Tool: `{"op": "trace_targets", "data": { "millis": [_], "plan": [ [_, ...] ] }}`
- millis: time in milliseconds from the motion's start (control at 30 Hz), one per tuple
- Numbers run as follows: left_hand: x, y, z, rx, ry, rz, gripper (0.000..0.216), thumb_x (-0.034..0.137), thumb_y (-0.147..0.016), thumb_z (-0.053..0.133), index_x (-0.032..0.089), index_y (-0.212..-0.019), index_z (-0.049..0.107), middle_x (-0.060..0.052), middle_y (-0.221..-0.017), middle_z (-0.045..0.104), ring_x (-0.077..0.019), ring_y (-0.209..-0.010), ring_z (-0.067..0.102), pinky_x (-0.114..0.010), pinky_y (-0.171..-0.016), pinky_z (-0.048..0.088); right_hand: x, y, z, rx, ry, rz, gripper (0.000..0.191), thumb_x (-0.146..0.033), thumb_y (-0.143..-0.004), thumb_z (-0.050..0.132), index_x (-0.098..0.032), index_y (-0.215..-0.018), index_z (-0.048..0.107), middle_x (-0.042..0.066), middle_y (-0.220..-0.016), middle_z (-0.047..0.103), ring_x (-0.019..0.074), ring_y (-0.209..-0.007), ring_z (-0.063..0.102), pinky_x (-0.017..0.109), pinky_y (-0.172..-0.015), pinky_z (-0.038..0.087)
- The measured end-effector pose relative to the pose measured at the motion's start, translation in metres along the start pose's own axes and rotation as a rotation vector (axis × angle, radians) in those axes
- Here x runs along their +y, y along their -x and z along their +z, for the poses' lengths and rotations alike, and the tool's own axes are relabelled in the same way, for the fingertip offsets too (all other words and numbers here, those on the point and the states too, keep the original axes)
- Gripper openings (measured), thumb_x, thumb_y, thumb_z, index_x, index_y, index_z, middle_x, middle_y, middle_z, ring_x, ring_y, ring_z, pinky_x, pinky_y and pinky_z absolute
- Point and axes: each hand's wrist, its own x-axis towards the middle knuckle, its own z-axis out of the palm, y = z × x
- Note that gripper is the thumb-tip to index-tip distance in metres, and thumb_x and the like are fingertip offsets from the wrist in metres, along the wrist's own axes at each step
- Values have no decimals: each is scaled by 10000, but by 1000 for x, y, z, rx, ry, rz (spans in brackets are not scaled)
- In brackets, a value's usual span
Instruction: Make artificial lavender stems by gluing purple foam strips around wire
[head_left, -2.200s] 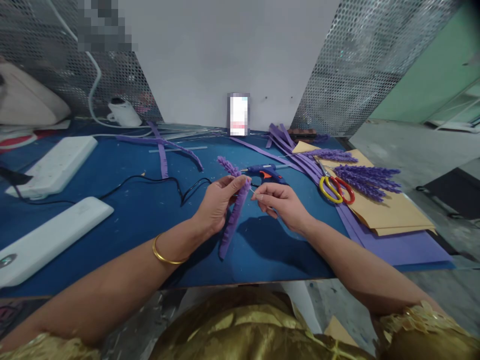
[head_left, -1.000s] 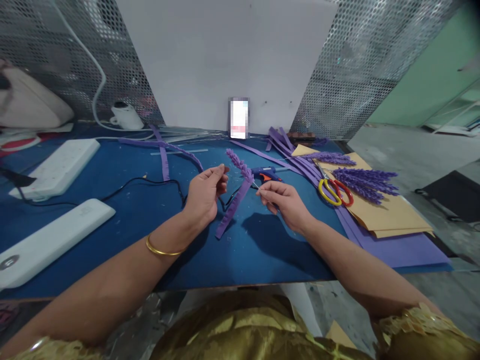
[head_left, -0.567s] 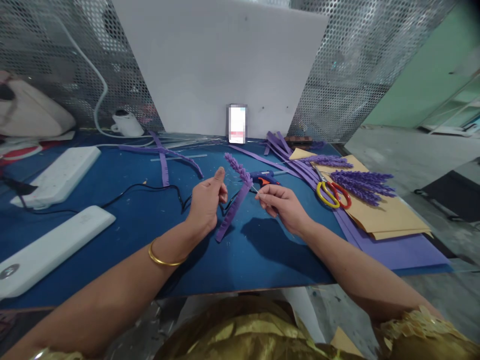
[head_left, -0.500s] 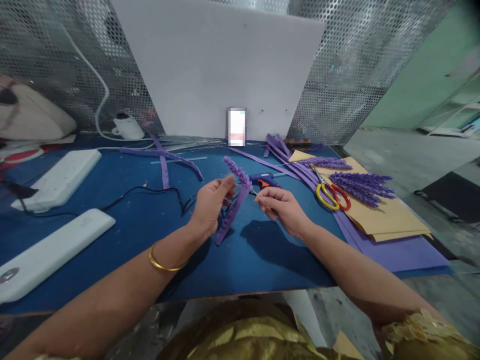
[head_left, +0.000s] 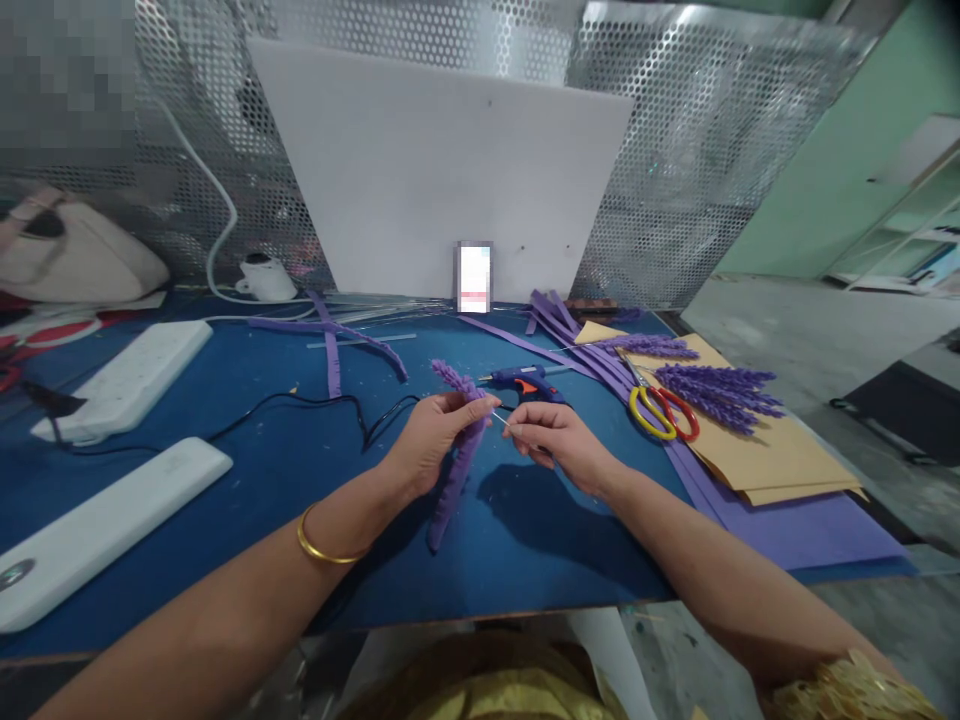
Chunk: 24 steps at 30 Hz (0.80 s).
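My left hand (head_left: 439, 435) pinches a purple lavender flower head (head_left: 451, 375) near its lower end, thumb on top. From there a fringed purple strip (head_left: 454, 490) hangs down toward the table. In my right hand (head_left: 547, 435) a thin wire stem (head_left: 501, 419) is gripped between thumb and fingertips; it runs out of the flower's lower end. Just behind the hands lies a blue glue gun (head_left: 517, 375) with an orange trigger. Right of my right hand are scissors (head_left: 664, 412) with one yellow and one red handle.
Finished lavender stems (head_left: 720, 395) lie on brown paper (head_left: 787, 465) over purple sheets (head_left: 832, 530) at right. Purple strips (head_left: 330, 350) are at back left. White power strips (head_left: 112, 535) and a black cord (head_left: 270, 385) occupy the left. A phone (head_left: 473, 278) leans against a white board (head_left: 450, 170).
My left hand has moved from beside the flower to pinching its lower end, where the strip joins. The flower head now tilts further left. My right hand still holds the stem.
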Motion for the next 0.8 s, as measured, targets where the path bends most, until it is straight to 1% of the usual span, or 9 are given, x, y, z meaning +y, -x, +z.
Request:
{"op": "trace_targets", "data": {
  "millis": [67,133,233,300,367,467,567,667,800],
  "plan": [
    [-1,-1,0,7,4,-4,354,436,-578,884,152,-760,778,-30,-666,674,-111,-572,526,-236,-535,357,1,-2,-1,-16,44,13,246,-409,-802,681,-163,-813,674,-22,-629,595,65,-436,445,221,-448,311],
    [-2,-3,0,15,31,-38,376,439,-555,893,143,-749,767,-30,-645,663,-115,-550,525,-247,-536,373,3,-5,-5,70,143,-38,268,-441,-806,668,-174,-793,655,-11,-658,610,95,-498,510,241,-510,377],
    [-4,-3,1,34,79,-117,432,444,-517,910,127,-770,764,-27,-642,657,-106,-536,522,-247,-544,382,9,-14,-21,409,408,-181,279,-471,-837,619,-199,-775,635,-23,-629,561,134,-576,511,269,-582,398],
    [-4,-3,1,40,63,-137,449,459,-521,907,120,-779,766,-25,-645,652,-91,-529,505,-235,-534,355,11,-20,-36,586,602,-177,295,-492,-862,580,-209,-803,637,-8,-682,590,158,-647,530,282,-629,399],
    [-5,-3,1,36,29,-132,447,475,-543,895,118,-782,770,-22,-645,644,-78,-526,480,-223,-522,317,14,-26,-48,681,782,-103,307,-506,-874,565,-209,-861,641,22,-807,650,181,-744,573,294,-677,394],
    [-6,-2,2,28,7,-121,435,481,-557,885,124,-779,773,-26,-658,644,-83,-540,476,-223,-526,307,17,-33,-57,674,947,85,368,-556,-871,556,-201,-927,639,69,-943,689,221,-852,614,298,-678,373],
    [-8,-1,3,19,9,-113,430,487,-552,883,133,-769,772,-35,-661,651,-106,-558,499,-236,-534,321,21,-37,-56,608,1000,209,452,-622,-859,542,-197,-978,641,107,-975,703,265,-900,629,309,-672,361],
    [-9,0,4,11,12,-112,429,483,-531,889,135,-752,768,-35,-647,651,-117,-569,516,-239,-535,322,25,-41,-57,586,983,216,409,-585,-857,561,-196,-950,651,119,-934,705,284,-908,631,314,-683,360],
    [-10,0,5,7,29,-120,436,477,-511,896,133,-747,768,-39,-652,662,-116,-569,527,-237,-532,324,30,-45,-65,612,875,200,267,-430,-858,553,-197,-747,623,69,-750,655,241,-777,609,303,-662,358]
  ]
}}
